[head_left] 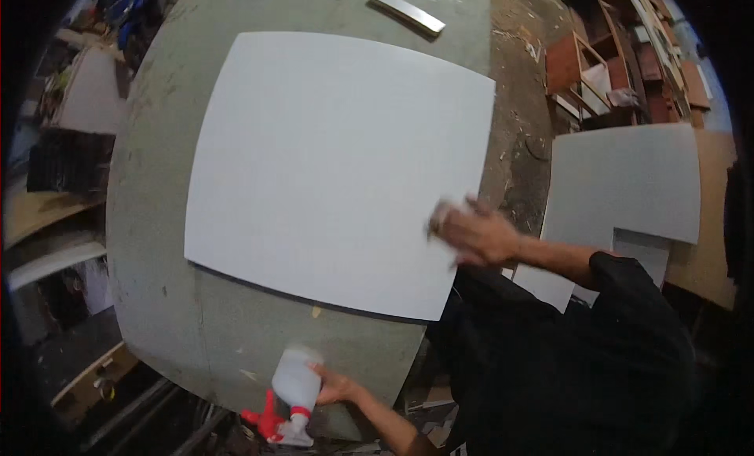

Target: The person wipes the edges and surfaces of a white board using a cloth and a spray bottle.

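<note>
A large white panel point(338, 165) lies flat on the worn grey-green tabletop. In the lower part of the view, my left hand point(336, 385) is wrapped round a whitish spray bottle point(297, 377) with a red trigger and collar, held beside the table's near end. The bottle's spray head points toward the lower edge of the view. My right hand point(481, 232) is at the panel's right edge, smeared by motion. Its fingers are bent round something small, pale and brownish, too blurred to name. Whether that hand touches the panel I cannot tell.
A short metallic bar point(407, 13) lies on the table point(157, 205) beyond the panel. To the right, more pale boards point(624, 177) lie beside wooden frames point(581, 67) and a debris-strewn floor point(518, 134). Clutter and dark boxes point(71, 165) stand along the left.
</note>
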`<state>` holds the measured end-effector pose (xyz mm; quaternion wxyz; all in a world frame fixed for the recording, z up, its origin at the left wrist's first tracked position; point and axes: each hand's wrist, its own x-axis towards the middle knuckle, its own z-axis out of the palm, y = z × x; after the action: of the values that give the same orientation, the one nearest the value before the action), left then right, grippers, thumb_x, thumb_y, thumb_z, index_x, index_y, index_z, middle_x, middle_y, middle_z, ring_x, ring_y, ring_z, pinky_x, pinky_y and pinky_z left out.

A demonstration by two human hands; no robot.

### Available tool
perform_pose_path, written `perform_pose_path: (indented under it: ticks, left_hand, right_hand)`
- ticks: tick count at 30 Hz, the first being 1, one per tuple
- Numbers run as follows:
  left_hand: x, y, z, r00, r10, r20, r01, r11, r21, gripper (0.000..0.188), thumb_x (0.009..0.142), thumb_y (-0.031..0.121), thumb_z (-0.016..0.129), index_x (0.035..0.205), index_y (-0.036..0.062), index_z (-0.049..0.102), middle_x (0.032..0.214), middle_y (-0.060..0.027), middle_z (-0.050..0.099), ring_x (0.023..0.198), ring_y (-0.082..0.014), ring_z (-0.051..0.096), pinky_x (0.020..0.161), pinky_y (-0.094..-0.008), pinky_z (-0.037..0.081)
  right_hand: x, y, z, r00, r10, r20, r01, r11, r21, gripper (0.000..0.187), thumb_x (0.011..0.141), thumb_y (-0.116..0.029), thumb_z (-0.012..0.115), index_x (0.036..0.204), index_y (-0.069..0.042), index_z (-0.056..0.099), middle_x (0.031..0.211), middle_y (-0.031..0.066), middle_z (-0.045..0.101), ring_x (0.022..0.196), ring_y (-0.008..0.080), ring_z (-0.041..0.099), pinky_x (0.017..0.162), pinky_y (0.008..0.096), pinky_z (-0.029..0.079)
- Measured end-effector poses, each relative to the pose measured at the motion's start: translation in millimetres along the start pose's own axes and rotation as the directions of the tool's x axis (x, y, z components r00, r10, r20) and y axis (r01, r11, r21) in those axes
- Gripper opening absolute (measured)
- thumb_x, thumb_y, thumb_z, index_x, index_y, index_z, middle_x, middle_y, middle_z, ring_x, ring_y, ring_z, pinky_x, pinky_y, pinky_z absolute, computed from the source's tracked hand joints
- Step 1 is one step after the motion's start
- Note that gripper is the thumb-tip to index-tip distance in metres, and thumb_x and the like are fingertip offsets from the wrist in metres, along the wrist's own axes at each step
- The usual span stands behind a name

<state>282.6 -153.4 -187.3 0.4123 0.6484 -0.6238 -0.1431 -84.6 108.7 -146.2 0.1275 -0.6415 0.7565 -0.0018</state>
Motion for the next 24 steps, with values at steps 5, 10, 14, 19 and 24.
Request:
perform_pose_path:
  ticks: [5,10,14,19,24]
  left_hand:
    - [29.0,-0.5,-32.3,0.959,-0.275,0.072,0.231,0.901,0.366,0.061,0.082,0.022,0.081,0.126,-0.0087,0.051,0.119,-0.0235,0.064,0.102,-0.0343,0.065,0.091,-0.0442,0.053]
    - [-13.9,-25.1,-40.7,0.995,0.068,0.066,-0.072,0.996,0.061,0.081,0.089,0.035,0.071,0.145,-0.0050,0.029,0.145,-0.0255,0.039,0.127,-0.0361,0.047,0.097,-0.0476,0.046]
    - [-78.1,6.4,-87.2,0.907,0.384,0.174,-0.401,0.913,0.073,0.080,0.094,0.041,0.059,0.148,-0.0052,0.022,0.150,-0.0265,0.028,0.134,-0.0381,0.036,0.103,-0.0508,0.036]
    - [-140.3,68.6,-42.2,0.684,0.567,0.458,-0.511,0.821,-0.254,0.075,0.096,0.037,0.054,0.150,-0.0030,0.022,0.152,-0.0267,0.026,0.134,-0.0413,0.033,0.110,-0.0514,0.029]
    - [-123.8,95.5,-4.5,0.537,0.631,0.561,-0.551,0.765,-0.333,0.069,0.096,0.034,0.054,0.147,-0.0031,0.027,0.148,-0.0273,0.032,0.136,-0.0424,0.033,0.110,-0.0558,0.028]
  right_hand:
    - [36.1,117.7,-8.0,0.680,0.602,-0.419,-0.537,0.798,0.274,0.070,0.100,-0.047,0.036,0.155,-0.006,0.020,0.162,0.0178,0.010,0.151,0.0300,0.005,0.121,0.0524,0.001]
    - [5.3,15.2,11.8,0.774,0.555,-0.306,-0.446,0.820,0.358,0.071,0.098,-0.045,0.043,0.155,-0.008,0.020,0.162,0.0216,0.006,0.151,0.0323,0.005,0.120,0.0525,-0.001]
    - [-12.9,-147.2,40.1,0.970,0.126,-0.207,0.015,0.822,0.570,0.065,0.102,-0.046,0.037,0.155,-0.011,0.022,0.162,0.0137,0.016,0.151,0.0275,0.009,0.120,0.0527,-0.002]
    - [-35.8,-140.0,57.6,0.939,-0.073,-0.337,0.205,0.903,0.377,0.062,0.102,-0.047,0.036,0.151,-0.009,0.032,0.160,0.0102,0.023,0.150,0.0249,0.014,0.121,0.0529,0.002]
    - [-22.2,-119.2,50.5,0.913,0.131,-0.386,0.010,0.939,0.344,0.055,0.101,-0.037,0.045,0.149,-0.011,0.038,0.158,0.0061,0.030,0.149,0.0242,0.018,0.122,0.0508,0.007]
